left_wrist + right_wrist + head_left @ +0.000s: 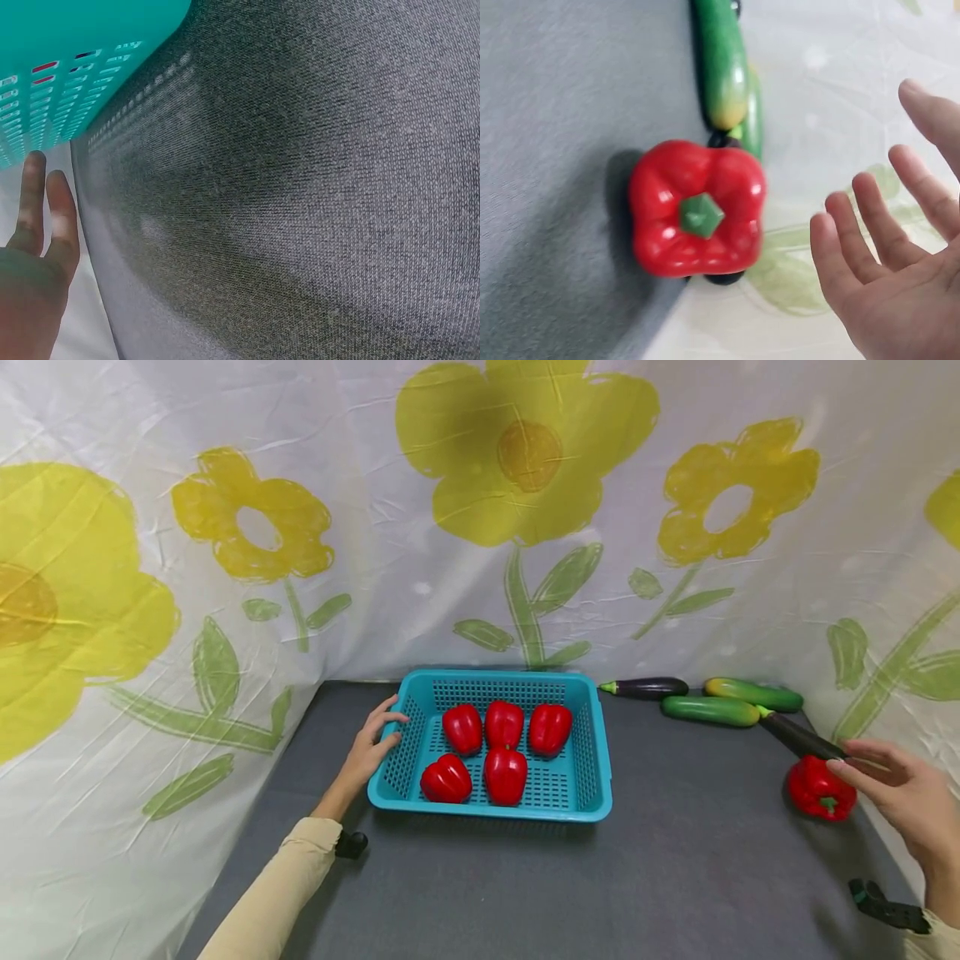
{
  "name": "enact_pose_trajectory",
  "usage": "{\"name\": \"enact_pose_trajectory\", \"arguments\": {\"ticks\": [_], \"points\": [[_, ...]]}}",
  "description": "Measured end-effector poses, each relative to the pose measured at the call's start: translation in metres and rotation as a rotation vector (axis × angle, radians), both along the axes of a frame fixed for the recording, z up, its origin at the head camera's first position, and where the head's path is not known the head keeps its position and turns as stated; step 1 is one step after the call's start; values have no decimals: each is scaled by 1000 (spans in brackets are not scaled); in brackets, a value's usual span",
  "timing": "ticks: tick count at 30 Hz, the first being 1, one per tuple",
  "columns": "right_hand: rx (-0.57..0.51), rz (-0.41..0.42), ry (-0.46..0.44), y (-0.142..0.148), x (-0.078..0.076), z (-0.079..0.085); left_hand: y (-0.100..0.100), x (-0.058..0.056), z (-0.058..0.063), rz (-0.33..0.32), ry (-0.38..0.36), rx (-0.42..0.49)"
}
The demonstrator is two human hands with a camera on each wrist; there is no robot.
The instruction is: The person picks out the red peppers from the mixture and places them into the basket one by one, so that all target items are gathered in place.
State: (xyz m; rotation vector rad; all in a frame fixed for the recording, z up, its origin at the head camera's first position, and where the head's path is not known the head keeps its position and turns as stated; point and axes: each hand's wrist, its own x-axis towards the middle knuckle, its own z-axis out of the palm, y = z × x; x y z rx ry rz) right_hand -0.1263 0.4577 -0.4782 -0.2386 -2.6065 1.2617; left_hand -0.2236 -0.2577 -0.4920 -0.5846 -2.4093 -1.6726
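A blue plastic basket (491, 816) stands on the dark cloth-covered table, with several red bell peppers (506, 774) inside. My left hand (367, 752) rests at the basket's left rim, a thumb and finger reaching over the edge. In the left wrist view, two straight fingers (31, 199) show against the basket's outer side. Far right, another red bell pepper (820, 789) lies with its green stem facing me. Close beside it is my right hand (911, 789), fingers spread and palm holding nothing; the right wrist view shows a gap between hand and pepper.
Behind the lone pepper lies a dark eggplant (798, 735). Two green cucumber-like vegetables (710, 711) and another eggplant (645, 688) lie along the back edge, right of the basket. A white flowered cloth (390, 568) hangs around the table's back and sides.
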Motion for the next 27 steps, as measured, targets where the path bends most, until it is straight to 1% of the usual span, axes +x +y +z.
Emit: {"name": "enact_pose_trajectory", "arguments": {"ticks": [3, 5, 9, 14, 19, 27], "points": [[39, -5, -12, -1, 0, -4, -1, -1, 0, -3, 2, 1], [43, -5, -13, -2, 1, -7, -1, -1, -1, -7, 3, 0], [13, -15, -5, -3, 1, -10, -1, -2, -3, -11, 15, 4], [-12, -51, -80, -4, 0, -12, -3, -1, -5, -4, 12, 12], [-49, -77, -135, -5, -1, -19, -2, -1, -5, -3, 18, 11], [-112, -129, -149, -6, -6, -29, -2, -2, -6, -7, 15, 24]]}}
